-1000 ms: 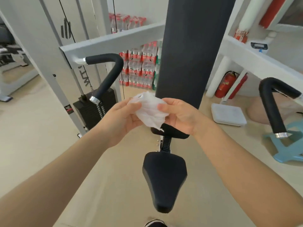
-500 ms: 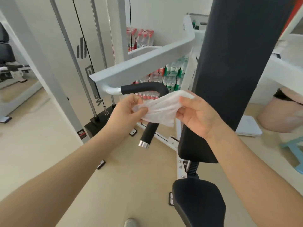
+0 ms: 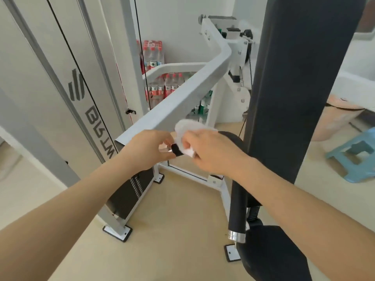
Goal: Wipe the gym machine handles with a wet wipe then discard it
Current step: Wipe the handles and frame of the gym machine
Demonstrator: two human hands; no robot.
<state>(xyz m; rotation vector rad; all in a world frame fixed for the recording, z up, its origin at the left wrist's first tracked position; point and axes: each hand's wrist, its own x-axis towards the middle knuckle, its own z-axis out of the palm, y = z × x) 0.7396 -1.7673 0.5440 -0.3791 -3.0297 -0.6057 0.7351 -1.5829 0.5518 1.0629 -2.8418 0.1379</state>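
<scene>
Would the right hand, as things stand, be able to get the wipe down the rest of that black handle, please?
Probably yes. The right hand already presses the wipe on the handle near its top bend, and the grip below it hangs bare, with nothing around it.

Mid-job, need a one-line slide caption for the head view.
Right hand presses a wet wipe onto the black machine handle; left hand steadies its chrome end.

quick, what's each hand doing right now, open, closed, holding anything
Left hand: closed on the metal end of the black handle.
Right hand: closed, pressing the wet wipe onto that handle.
</scene>
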